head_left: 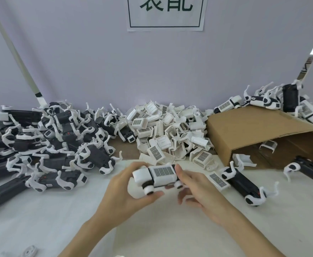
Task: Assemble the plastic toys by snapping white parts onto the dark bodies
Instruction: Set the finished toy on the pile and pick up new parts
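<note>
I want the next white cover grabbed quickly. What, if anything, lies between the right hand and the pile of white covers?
Nothing visible does. The right hand and left hand hold a toy just in front of the pile of white covers, with only bare table between.

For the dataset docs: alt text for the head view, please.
Two bare hands, left hand and right hand, hold one toy with a white grille cover above a white table. Dark bodies are heaped left, white covers behind, a cardboard box right.
</note>
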Action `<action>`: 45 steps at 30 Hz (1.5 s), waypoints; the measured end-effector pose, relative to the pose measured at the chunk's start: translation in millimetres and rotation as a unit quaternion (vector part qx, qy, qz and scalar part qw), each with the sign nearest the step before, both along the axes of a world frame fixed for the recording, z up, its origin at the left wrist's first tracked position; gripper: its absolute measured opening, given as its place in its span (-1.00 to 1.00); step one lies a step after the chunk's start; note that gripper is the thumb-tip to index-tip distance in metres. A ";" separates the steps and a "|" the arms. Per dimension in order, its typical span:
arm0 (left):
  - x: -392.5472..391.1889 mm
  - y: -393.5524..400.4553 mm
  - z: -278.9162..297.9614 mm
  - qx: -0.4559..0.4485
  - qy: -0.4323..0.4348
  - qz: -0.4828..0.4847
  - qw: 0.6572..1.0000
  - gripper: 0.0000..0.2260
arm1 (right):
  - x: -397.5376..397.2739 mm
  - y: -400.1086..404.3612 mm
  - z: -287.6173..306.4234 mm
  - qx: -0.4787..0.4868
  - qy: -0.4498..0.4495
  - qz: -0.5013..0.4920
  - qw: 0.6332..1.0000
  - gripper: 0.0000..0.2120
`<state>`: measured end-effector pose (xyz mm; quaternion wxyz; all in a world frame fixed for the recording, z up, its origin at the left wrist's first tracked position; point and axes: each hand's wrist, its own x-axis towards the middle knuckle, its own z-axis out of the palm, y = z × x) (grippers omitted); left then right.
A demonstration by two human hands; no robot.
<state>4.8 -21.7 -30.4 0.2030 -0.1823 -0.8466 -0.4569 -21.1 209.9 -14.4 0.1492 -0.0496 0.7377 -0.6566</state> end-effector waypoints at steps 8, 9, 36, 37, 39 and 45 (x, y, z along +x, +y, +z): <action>2.3 -2.6 9.7 0.152 -0.184 -0.051 0.970 -0.67 | -3.0 9.8 -6.0 0.120 0.227 0.109 0.960 -0.53; -2.0 1.3 11.1 0.150 -0.200 -0.049 0.967 -0.70 | -2.1 10.3 -5.0 0.116 0.212 0.100 0.965 -0.60; -28.9 -39.5 -20.0 -0.118 0.120 0.250 0.954 -0.77 | -23.8 27.1 -2.9 -0.251 -0.062 -0.001 0.966 -0.60; -26.8 -33.4 -16.0 -0.072 0.112 0.227 0.965 -0.76 | -22.9 24.8 -3.8 -0.250 -0.064 -0.001 0.966 -0.59; -21.6 -19.6 -8.5 0.021 0.090 0.170 0.981 -0.74 | -20.9 20.0 -6.1 -0.246 -0.066 0.004 0.967 -0.58; -1.7 16.9 4.7 0.162 0.016 -0.004 0.987 -0.75 | -13.2 5.9 -9.3 -0.316 -0.124 0.017 0.940 -0.44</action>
